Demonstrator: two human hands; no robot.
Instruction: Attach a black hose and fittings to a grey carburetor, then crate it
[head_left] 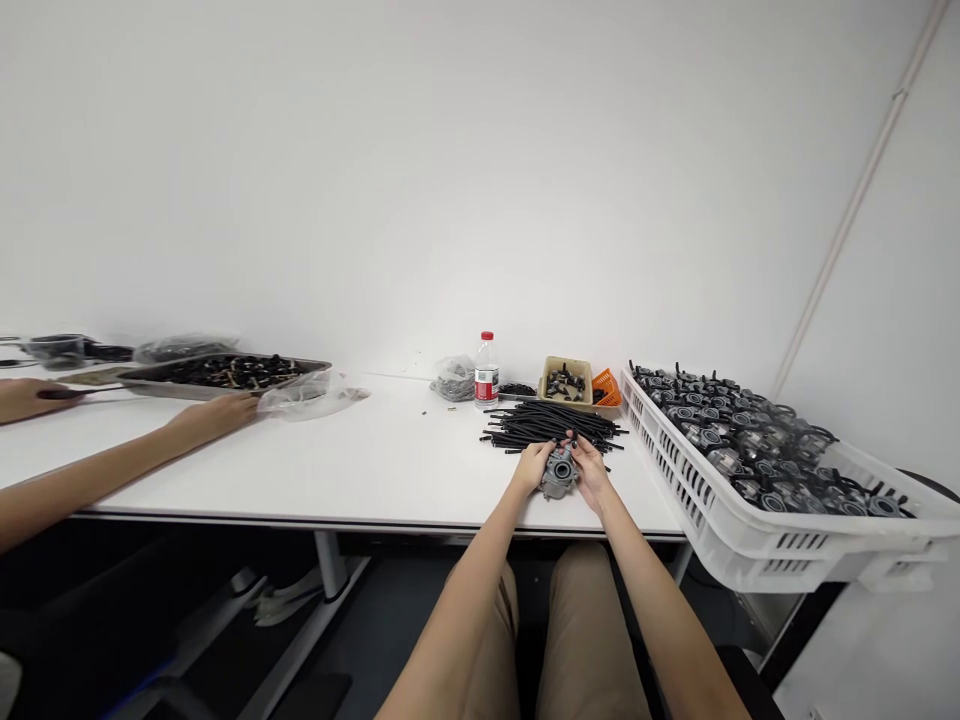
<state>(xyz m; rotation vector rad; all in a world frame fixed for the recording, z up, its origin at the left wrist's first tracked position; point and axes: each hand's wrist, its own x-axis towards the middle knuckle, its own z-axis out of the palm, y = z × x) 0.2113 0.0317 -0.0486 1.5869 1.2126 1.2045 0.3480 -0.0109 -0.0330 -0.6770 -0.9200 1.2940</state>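
Observation:
A grey metal carburetor [559,474] is held between both hands above the front part of the white table. My left hand [534,464] grips its left side with curled fingers. On the other side my right hand [590,468] has its fingers closed at the carburetor's upper right, around a small black part [571,437] that is too small to name. Just behind the hands lies a loose pile of thin black hoses [551,424].
A white plastic crate [697,490] full of carburetors stands at the right. Behind the hoses are a beige bin [546,394], an orange basket [606,384] and a water bottle [486,372]. To the left, a co-worker's hands [214,418] reach by a metal tray [154,386] of black parts.

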